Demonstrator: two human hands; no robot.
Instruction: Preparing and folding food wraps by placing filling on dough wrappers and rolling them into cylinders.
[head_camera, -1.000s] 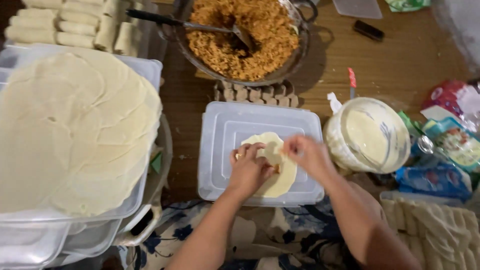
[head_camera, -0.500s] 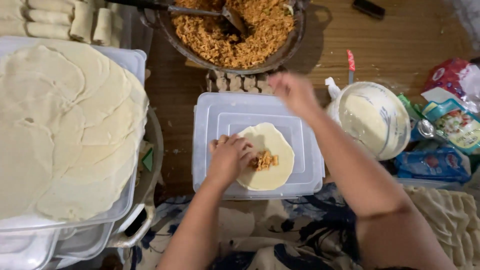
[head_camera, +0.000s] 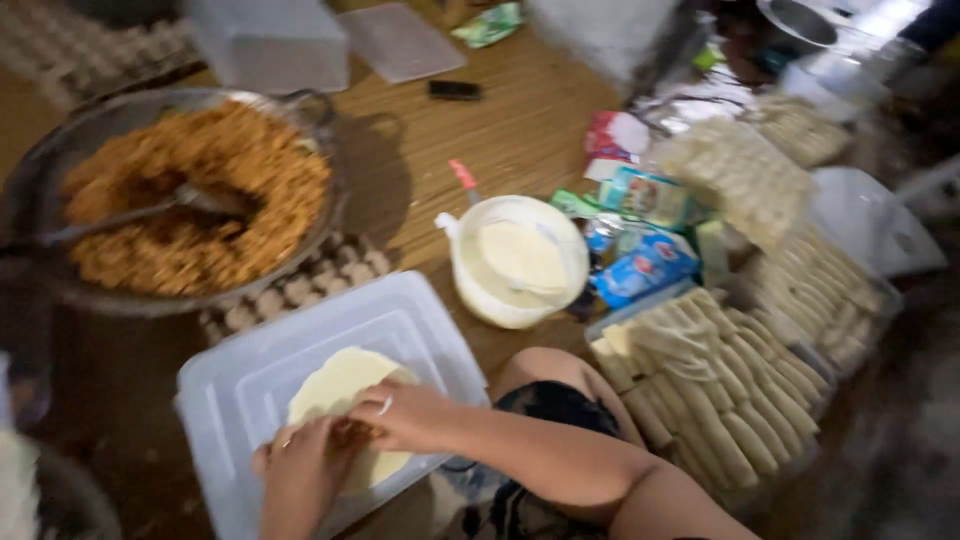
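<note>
A round pale wrapper (head_camera: 335, 385) lies on a white plastic lid (head_camera: 250, 375) in front of me. My left hand (head_camera: 300, 470) grips the wrapper's near edge. My right hand (head_camera: 410, 415), with a ring on one finger, presses down on the wrapper beside the left hand. The two hands meet over the wrapper's near half and hide the filling there. A big glass bowl of orange-brown filling (head_camera: 190, 190) with a spoon (head_camera: 150, 210) in it stands just beyond the lid.
A white bowl of pale paste (head_camera: 520, 260) stands right of the lid. Trays of finished rolls (head_camera: 720, 390) fill the right side, with snack packets (head_camera: 645, 265) behind them. An egg carton (head_camera: 300, 290) lies under the big bowl. My knee (head_camera: 560, 385) is by the lid.
My right hand has come back from its reach toward the bowls and joined the left on the wrapper. The view has swung right; the stack of flat wrappers is out of sight.
</note>
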